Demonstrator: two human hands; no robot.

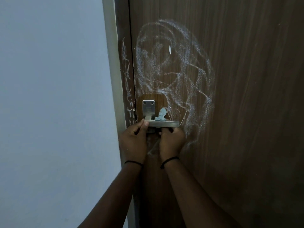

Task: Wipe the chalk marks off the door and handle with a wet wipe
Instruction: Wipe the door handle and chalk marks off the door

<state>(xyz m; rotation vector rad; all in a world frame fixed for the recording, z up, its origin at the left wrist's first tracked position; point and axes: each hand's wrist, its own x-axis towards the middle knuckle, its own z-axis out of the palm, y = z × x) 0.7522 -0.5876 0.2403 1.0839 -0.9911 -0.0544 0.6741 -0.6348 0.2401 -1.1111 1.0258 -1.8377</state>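
Left hand [134, 137] pinching handle [162, 124], wet wipe [162, 114] above right hand [172, 139] (bunched)

The dark brown wood-grain door [238, 96] carries broad white chalk scribbles [177, 68] looping above and right of the brushed-steel lever handle [162, 124], which sits horizontal below its square plate. A crumpled pale blue wet wipe [161, 114] (bunched, partly hidden) pokes up behind the lever.

both hands [133, 139] grip the handle [166, 124] (wipe [162, 114] above), door [246, 96] chalked.
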